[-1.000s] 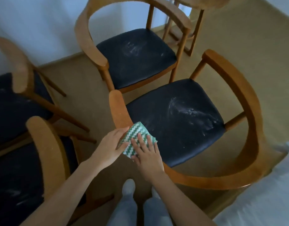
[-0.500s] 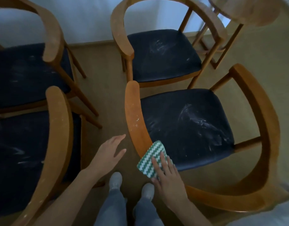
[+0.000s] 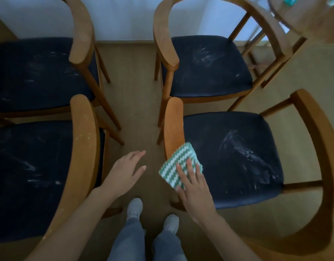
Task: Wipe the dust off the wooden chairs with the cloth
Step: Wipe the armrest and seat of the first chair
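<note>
Several wooden chairs with dark dusty seats stand around me. The near right chair has a curved wooden armrest on its left side. A green and white striped cloth lies over the near end of that armrest. My right hand presses flat on the cloth with straight fingers. My left hand hovers open over the floor between the chairs, touching nothing. White dust streaks mark the seat.
A second chair stands behind the near right one, two more chairs at the left. A round wooden table is at the top right. My feet stand on the wooden floor in the gap between chairs.
My left hand has let go of the cloth and moved away to the left. My right hand has slid the cloth along the armrest towards me. The view has shifted left.
</note>
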`<state>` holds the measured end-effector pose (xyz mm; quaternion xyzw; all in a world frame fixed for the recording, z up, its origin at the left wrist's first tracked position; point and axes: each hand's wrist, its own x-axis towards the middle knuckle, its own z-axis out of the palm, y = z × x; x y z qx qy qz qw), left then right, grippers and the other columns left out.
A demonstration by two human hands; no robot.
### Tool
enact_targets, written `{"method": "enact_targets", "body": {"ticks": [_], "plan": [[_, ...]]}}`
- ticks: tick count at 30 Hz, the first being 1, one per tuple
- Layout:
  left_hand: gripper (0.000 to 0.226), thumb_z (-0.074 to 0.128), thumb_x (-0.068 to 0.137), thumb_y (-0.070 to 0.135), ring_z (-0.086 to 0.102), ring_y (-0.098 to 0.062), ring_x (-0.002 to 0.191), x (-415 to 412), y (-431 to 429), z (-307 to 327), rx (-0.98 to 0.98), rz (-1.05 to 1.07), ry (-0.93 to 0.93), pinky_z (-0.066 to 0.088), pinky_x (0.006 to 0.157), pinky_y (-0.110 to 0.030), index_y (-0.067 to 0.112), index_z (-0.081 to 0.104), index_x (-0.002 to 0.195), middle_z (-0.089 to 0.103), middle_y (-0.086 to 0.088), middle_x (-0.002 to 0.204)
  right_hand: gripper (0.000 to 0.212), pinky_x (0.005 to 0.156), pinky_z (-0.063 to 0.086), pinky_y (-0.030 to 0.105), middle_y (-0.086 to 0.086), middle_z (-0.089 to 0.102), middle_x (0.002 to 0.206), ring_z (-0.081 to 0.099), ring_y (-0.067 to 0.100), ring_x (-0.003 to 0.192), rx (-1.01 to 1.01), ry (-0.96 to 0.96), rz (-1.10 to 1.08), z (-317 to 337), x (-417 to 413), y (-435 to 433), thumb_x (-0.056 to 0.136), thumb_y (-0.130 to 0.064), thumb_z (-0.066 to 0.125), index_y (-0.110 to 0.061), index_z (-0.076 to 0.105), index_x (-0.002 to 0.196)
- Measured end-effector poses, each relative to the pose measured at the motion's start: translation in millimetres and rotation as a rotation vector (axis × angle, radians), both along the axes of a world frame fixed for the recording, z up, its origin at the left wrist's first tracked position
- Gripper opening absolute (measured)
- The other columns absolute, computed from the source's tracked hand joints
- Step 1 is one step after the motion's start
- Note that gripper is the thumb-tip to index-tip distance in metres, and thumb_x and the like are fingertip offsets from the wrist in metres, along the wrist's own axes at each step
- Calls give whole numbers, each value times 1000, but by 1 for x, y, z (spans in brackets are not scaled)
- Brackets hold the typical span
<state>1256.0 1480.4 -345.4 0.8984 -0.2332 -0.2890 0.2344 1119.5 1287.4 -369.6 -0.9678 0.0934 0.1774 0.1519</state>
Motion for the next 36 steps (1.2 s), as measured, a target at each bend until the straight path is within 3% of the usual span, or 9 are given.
{"method": "enact_targets", "body": {"ticks": [2,6,10,15,19,23,29,34,36], "plan": [[53,40,98,35,28,-13,137,9,1,0,16,-4,6,24,114,-33,24,23,148,30,3,150,56,102,31,41,5,15,158,8,29,143,-40,30,8,-3,-23,0,99,-49,8,-28,19,150],[53,38,99,35,26,-11,138,25,2,-1,21,-56,16,22,113,-29,25,22,148,29,4,150,53,109,26,42,2,1,159,-1,29,145,-89,48,70,-2,-4,-7,102,-46,5,-29,15,151],[53,38,99,35,27,-12,137,42,5,-4,0,-64,50,22,113,-30,24,22,148,30,4,150,55,116,-1,45,-10,-28,149,-27,27,139,-15,-2,108,3,88,-10,93,-54,-9,-39,-13,145],[53,41,98,34,27,-11,138,61,4,1,5,-62,42,24,114,-33,26,23,147,31,4,150,54,113,-12,48,-3,-19,157,-26,23,141,-55,-1,4,5,197,-8,103,-41,19,-30,-4,150],[52,41,98,34,29,-11,137,75,2,5,-15,-73,27,25,113,-33,24,25,147,32,5,149,57,116,-7,43,-5,-17,157,-26,16,139,67,-35,-80,6,190,-9,103,-39,22,-26,-8,150],[51,41,98,33,29,-11,137,80,1,5,-17,-88,16,24,111,-30,23,26,146,32,5,149,54,117,-1,36,-13,-24,151,-26,15,138,106,-43,-129,2,103,-3,99,-46,11,-30,-12,146],[52,41,99,33,27,-10,138,75,-2,2,-4,-109,35,23,111,-29,23,25,147,32,5,149,52,106,25,46,-4,10,158,9,29,144,10,-3,-71,2,16,8,102,-41,12,-24,10,152],[51,40,99,33,28,-10,137,75,0,2,-18,-124,51,23,111,-28,22,25,147,32,5,149,55,118,-2,41,-11,-24,149,-26,21,138,102,-64,-71,3,115,-11,96,-47,6,-29,-19,141],[52,40,99,33,28,-10,137,75,0,4,-25,-140,38,22,111,-28,22,25,147,32,6,149,56,117,-4,41,-6,-22,154,-25,24,140,99,-57,-122,4,161,-19,103,-38,18,-26,-16,146]]}}
